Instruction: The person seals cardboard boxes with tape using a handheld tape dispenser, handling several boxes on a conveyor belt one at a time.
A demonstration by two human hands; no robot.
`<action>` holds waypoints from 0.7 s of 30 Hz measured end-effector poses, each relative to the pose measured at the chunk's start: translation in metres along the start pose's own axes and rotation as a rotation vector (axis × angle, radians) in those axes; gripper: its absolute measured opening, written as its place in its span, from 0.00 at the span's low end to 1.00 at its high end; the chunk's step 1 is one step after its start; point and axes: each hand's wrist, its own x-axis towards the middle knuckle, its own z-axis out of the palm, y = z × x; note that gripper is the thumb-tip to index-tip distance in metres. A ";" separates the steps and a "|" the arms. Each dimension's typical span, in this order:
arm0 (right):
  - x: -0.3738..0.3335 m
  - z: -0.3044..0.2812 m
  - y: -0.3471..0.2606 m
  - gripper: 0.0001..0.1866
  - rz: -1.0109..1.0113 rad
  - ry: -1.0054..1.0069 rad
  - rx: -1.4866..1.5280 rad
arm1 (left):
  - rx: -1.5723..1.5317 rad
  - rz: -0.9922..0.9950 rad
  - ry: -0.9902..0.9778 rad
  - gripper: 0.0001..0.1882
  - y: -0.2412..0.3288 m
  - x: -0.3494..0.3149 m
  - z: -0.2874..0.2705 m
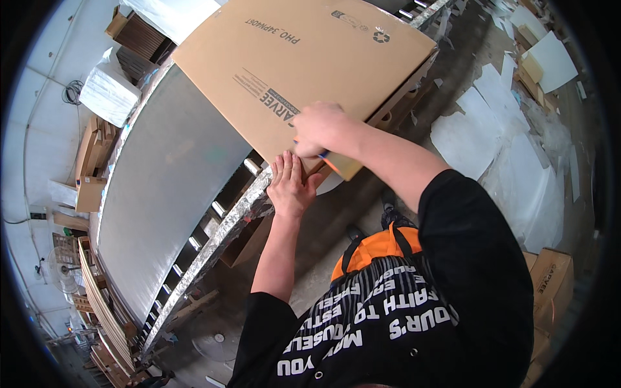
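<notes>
A large brown cardboard box [310, 58] with dark print lies on the roller conveyor [223, 216]. My left hand [290, 184] presses on the box's near corner, fingers stretched out and lying flat on the cardboard. Just right of it, my right hand [320, 129] is closed at the box's near edge. From under that hand juts a yellow and orange piece with a bit of blue, which looks like a tape dispenser [343, 165]. My fist covers most of it, and any tape strip on the box is hidden.
A wide grey belt surface [174, 142] stretches left of the box. White foam sheets [511, 142] litter the floor at right. Cartons [552, 281] stand at lower right. A fan [61, 268] and stacked boards [103, 297] are at far left.
</notes>
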 end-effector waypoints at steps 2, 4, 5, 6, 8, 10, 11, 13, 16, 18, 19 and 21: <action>-0.015 0.032 0.009 0.13 -0.061 0.152 -0.028 | -0.002 -0.014 0.007 0.34 -0.006 -0.008 -0.002; -0.054 0.048 0.018 0.16 -0.041 0.155 0.044 | -0.013 -0.018 0.033 0.34 -0.006 -0.008 -0.001; -0.067 0.063 0.022 0.17 0.029 0.093 0.032 | -0.015 -0.023 0.028 0.34 -0.005 -0.012 -0.003; -0.078 0.085 0.024 0.18 0.018 0.097 0.013 | 0.001 -0.035 0.029 0.35 -0.009 -0.015 -0.007; -0.088 0.117 0.028 0.18 0.072 -0.003 -0.018 | -0.005 -0.024 0.037 0.34 -0.005 -0.008 -0.004; -0.063 0.149 0.032 0.19 0.060 0.036 -0.063 | -0.015 -0.044 0.002 0.34 0.002 -0.005 -0.004; -0.034 0.153 0.021 0.19 0.033 0.049 -0.089 | -0.015 -0.034 -0.020 0.34 0.002 -0.002 -0.008; 0.004 0.190 0.003 0.19 0.044 -0.161 -0.255 | -0.031 -0.064 -0.038 0.35 -0.001 -0.003 -0.011; 0.023 0.254 0.016 0.22 -0.075 -0.257 -0.206 | -0.045 -0.074 -0.003 0.35 -0.013 -0.011 -0.016; 0.001 0.270 0.068 0.25 -0.063 -0.258 0.120 | -0.037 -0.102 -0.036 0.36 -0.009 -0.014 -0.017; -0.021 0.271 0.097 0.28 -0.017 -0.210 0.334 | -0.026 -0.111 -0.066 0.36 -0.005 -0.011 -0.023; -0.062 0.260 0.162 0.35 0.277 -0.264 0.819 | -0.035 -0.137 -0.129 0.36 0.004 -0.004 -0.029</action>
